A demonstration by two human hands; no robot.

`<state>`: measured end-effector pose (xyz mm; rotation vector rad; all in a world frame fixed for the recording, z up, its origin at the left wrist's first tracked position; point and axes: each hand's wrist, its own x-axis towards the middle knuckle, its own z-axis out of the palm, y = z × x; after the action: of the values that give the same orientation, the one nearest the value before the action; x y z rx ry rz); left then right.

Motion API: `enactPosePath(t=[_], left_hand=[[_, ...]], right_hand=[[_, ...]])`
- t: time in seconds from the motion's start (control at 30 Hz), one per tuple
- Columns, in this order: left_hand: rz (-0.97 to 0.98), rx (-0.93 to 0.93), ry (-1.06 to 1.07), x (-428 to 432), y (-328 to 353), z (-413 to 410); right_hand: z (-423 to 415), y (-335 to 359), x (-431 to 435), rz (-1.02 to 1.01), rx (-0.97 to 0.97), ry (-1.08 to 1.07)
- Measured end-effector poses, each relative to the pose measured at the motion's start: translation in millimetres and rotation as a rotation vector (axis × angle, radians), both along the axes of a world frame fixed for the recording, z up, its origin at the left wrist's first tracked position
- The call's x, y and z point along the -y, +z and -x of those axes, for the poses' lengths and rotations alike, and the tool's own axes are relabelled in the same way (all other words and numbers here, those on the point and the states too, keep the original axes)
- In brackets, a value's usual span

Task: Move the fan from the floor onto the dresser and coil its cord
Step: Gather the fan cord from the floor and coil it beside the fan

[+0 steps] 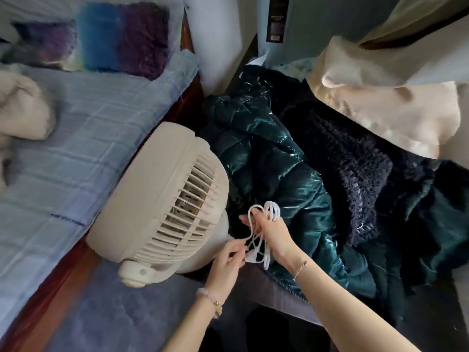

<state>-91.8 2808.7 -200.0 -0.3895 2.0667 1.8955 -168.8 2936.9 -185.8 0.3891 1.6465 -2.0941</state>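
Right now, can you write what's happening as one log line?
fan: beside green jacket | cord: looped | right hand: holds loops | left hand: pinches cord

The fan's (162,191) blades were dim behind its grille (186,212). The surface beneath the fan was covered by the fan itself and by a green jacket (279,174) to its right. The ends of the cord (264,224), just right of the fan, were too tangled to make out. Below the fan, both forearms ran off the bottom edge. Print on a dark label (276,19) far above the fan was unreadably blurred.
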Motion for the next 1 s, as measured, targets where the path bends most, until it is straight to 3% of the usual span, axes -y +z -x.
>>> enactPosePath(t=[0.2, 0.47, 0.7, 0.87, 1.0], left_hand=[[0.109, 0.026, 0.153, 7.9, 0.7, -0.2], [0.512, -0.195, -0.036, -11.2, 15.0, 27.5], [0.389, -0.056, -0.265, -30.4, 18.2, 46.8], [0.336, -0.003, -0.263, -22.7, 23.9, 53.9], [0.387, 0.031, -0.222, -25.8, 26.4, 60.3]], right_hand=[[13.9, -4.6, 6.9, 0.04, 0.104, 0.026], [28.0, 1.0, 12.1, 0.15, 0.262, -0.056], [26.7, 2.8, 4.9, 0.254, 0.302, -0.046], [31.9, 8.3, 10.1, 0.312, 0.322, 0.022], [45.0, 15.0, 11.5, 0.163, 0.269, 0.154]])
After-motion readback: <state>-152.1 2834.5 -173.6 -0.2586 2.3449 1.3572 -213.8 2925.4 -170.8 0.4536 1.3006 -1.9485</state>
